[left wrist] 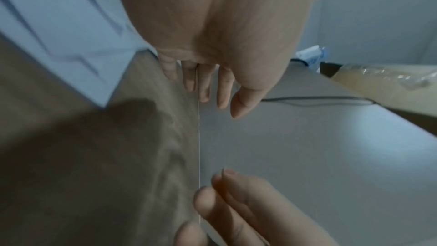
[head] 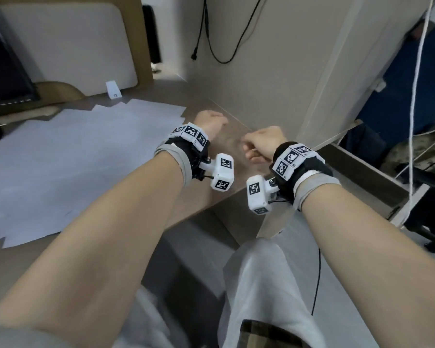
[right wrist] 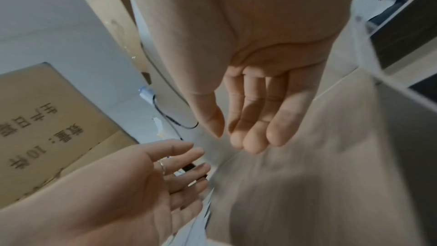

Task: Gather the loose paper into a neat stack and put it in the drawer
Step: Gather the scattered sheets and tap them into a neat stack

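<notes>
Several loose white sheets of paper (head: pixel 68 159) lie fanned out on the brown desk (head: pixel 226 136), left of both hands. My left hand (head: pixel 211 120) hovers just past the sheets' right edge, and my right hand (head: pixel 254 146) is beside it over bare desk. In the wrist views the left hand (left wrist: pixel 220 104) and right hand (right wrist: pixel 234 137) face each other with relaxed fingers, holding nothing. The paper (left wrist: pixel 59 25) shows behind the left hand, and its edge (right wrist: pixel 198 222) below it. An open drawer (head: pixel 369 172) sits lower, right of the desk.
A beige partition (head: pixel 274 71) rises just beyond the hands. A cardboard box with a white panel (head: pixel 68 46) and a dark monitor (head: pixel 3 71) stand at the back left. Black cables (head: pixel 211 33) hang behind, and a white cord (head: pixel 414 96) at the right. My legs (head: pixel 261 285) are under the desk edge.
</notes>
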The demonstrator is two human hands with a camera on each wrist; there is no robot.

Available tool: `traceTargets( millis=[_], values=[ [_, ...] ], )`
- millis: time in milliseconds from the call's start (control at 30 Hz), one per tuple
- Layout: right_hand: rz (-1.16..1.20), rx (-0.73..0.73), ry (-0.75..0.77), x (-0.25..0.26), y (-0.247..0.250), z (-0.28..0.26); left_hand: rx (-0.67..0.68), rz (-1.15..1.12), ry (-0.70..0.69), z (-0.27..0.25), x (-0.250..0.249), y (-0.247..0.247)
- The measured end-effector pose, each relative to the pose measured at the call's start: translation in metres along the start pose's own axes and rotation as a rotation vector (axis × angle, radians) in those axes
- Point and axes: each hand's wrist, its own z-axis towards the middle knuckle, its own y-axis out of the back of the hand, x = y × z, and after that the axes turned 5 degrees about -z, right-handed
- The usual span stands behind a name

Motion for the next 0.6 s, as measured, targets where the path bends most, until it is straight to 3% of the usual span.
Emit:
traceTargets(
  millis=[100,200,367,600],
  values=[
    [-0.002,0.028,0.020,0.022,-0.035,0.001,-0.063,0.018,0.043,-0.002,0.007,0.048],
    [-0.053,0.077,0.008,0.040,-0.072,0.007,-0.048,0.210,0.172,-0.001,0.023,0.098],
    [-0.164,0.170,0.025,0.089,-0.133,0.010,-0.170,0.449,0.363,0.005,0.052,0.189],
    [-0.191,0.219,-0.023,0.127,-0.184,0.035,-0.175,0.448,0.487,0.012,0.081,0.244]
  ],
)
